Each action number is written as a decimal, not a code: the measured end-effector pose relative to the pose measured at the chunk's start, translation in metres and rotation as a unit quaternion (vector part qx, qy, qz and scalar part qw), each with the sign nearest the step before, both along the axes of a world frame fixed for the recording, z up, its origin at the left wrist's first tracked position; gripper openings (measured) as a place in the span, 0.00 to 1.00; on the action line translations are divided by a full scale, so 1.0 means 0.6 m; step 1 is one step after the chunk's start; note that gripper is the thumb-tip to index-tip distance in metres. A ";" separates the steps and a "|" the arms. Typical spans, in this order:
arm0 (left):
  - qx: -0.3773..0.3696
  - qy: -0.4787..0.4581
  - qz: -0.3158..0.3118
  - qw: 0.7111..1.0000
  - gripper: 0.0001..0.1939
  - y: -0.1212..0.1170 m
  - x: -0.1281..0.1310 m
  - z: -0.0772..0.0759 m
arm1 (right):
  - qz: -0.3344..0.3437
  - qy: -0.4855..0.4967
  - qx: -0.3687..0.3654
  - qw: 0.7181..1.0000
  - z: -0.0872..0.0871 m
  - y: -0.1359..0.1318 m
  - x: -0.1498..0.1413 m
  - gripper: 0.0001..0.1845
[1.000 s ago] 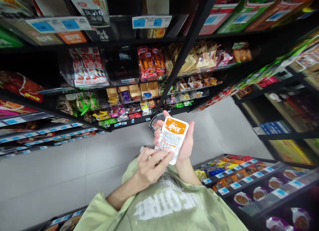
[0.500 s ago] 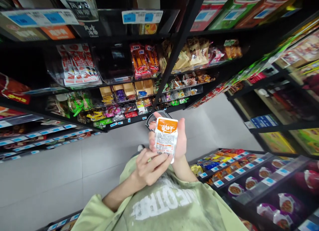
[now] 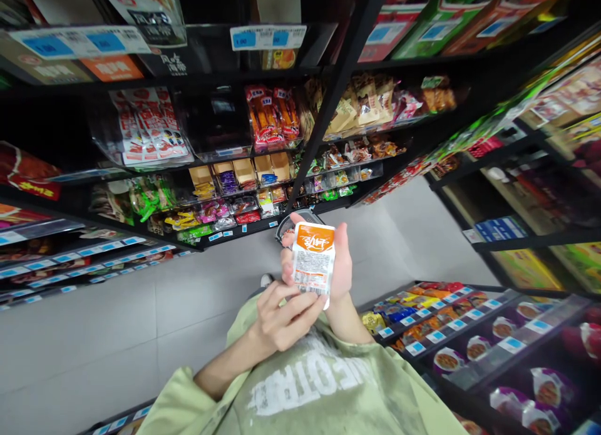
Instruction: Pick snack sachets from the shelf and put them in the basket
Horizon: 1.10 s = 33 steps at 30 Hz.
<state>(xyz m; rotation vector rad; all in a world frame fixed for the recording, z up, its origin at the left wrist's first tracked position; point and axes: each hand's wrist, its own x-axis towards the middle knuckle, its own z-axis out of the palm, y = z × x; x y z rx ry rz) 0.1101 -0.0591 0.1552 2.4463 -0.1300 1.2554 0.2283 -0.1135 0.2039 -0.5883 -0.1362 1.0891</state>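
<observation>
A small white snack packet [image 3: 313, 263] with an orange top band, dense small print and a barcode faces up in front of my chest. My right hand [image 3: 341, 275] cradles it from behind, thumb along its right edge and fingers curled round its left edge. Across the lower edge lie the bent fingers of my left hand [image 3: 282, 316], touching the packet near the barcode. The large lettering on the orange band appears upside down. Just beyond the hands, a dark basket [image 3: 280, 228] is partly covered by them; its contents are hard to make out.
Black shelving [image 3: 323, 109] with bagged snacks and blue-white price tags rises ahead. A low tiered rack [image 3: 474, 319] of packets and purple-wrapped tubs stands close on the right. Further shelves [image 3: 498, 191] line the far right. Grey floor tiles [image 3: 107, 322] stretch to the left.
The view has shifted very slightly. Both hands keep their hold on the packet, almost unmoved.
</observation>
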 end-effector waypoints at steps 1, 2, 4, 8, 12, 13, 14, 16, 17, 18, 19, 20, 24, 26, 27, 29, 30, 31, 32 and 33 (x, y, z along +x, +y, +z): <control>-0.011 -0.008 0.005 1.000 0.12 0.000 0.003 0.001 | -0.003 0.000 0.002 1.000 -0.001 0.000 0.001 0.40; -0.024 -0.013 0.011 1.000 0.13 0.000 0.006 0.001 | -0.008 -0.001 0.004 1.000 -0.002 0.000 0.002 0.40; -0.056 -0.016 0.021 0.998 0.15 -0.002 0.011 0.002 | -0.016 -0.014 0.001 1.000 -0.002 -0.002 0.003 0.42; -0.173 -0.068 0.053 0.981 0.15 -0.006 0.018 -0.003 | -0.018 -0.109 -0.023 0.994 -0.006 -0.013 0.009 0.48; -0.300 -0.028 0.073 0.951 0.10 -0.003 0.025 -0.012 | -0.049 -0.195 -0.116 0.973 -0.024 -0.021 0.018 0.35; -0.320 -0.012 0.071 0.945 0.09 -0.001 0.028 -0.014 | -0.060 -0.205 -0.131 0.968 -0.030 -0.022 0.021 0.30; -0.335 0.000 0.066 0.940 0.08 0.001 0.031 -0.017 | -0.072 -0.212 -0.141 0.964 -0.036 -0.023 0.024 0.26; -0.354 0.023 0.045 0.934 0.08 0.009 0.041 -0.023 | -0.099 -0.221 -0.161 0.957 -0.051 -0.027 0.035 0.22; -0.366 0.040 0.028 0.929 0.09 0.013 0.048 -0.029 | -0.114 -0.223 -0.175 0.952 -0.060 -0.031 0.042 0.21; -0.385 0.063 0.003 0.921 0.10 0.020 0.057 -0.036 | -0.128 -0.222 -0.193 0.947 -0.070 -0.036 0.051 0.22; -0.411 0.090 -0.023 0.907 0.12 0.028 0.068 -0.045 | -0.141 -0.220 -0.217 0.941 -0.082 -0.045 0.060 0.23; -0.434 0.120 -0.046 0.891 0.14 0.040 0.083 -0.057 | -0.153 -0.216 -0.245 0.933 -0.097 -0.056 0.070 0.23; -0.392 0.231 -0.007 0.891 0.09 0.130 0.166 -0.128 | -0.191 -0.186 -0.381 0.885 -0.172 -0.125 0.104 0.25; -0.287 0.264 0.037 0.920 0.08 0.204 0.215 -0.170 | -0.207 -0.151 -0.437 0.862 -0.210 -0.167 0.112 0.29; -0.231 0.289 0.055 0.927 0.10 0.245 0.239 -0.189 | -0.212 -0.133 -0.457 0.853 -0.226 -0.187 0.113 0.30; -0.150 0.347 0.079 0.922 0.16 0.329 0.283 -0.223 | -0.211 -0.099 -0.486 0.842 -0.251 -0.221 0.114 0.30; -0.122 0.382 0.088 0.912 0.19 0.367 0.304 -0.237 | -0.206 -0.083 -0.495 0.840 -0.260 -0.234 0.114 0.30; -0.103 0.418 0.101 0.897 0.23 0.402 0.325 -0.250 | -0.198 -0.068 -0.502 0.839 -0.267 -0.244 0.114 0.31; -0.085 0.458 0.109 0.878 0.26 0.433 0.345 -0.261 | -0.192 -0.055 -0.508 0.838 -0.272 -0.252 0.113 0.31; -0.067 0.499 0.116 0.856 0.30 0.458 0.365 -0.272 | -0.188 -0.044 -0.514 0.836 -0.275 -0.257 0.113 0.32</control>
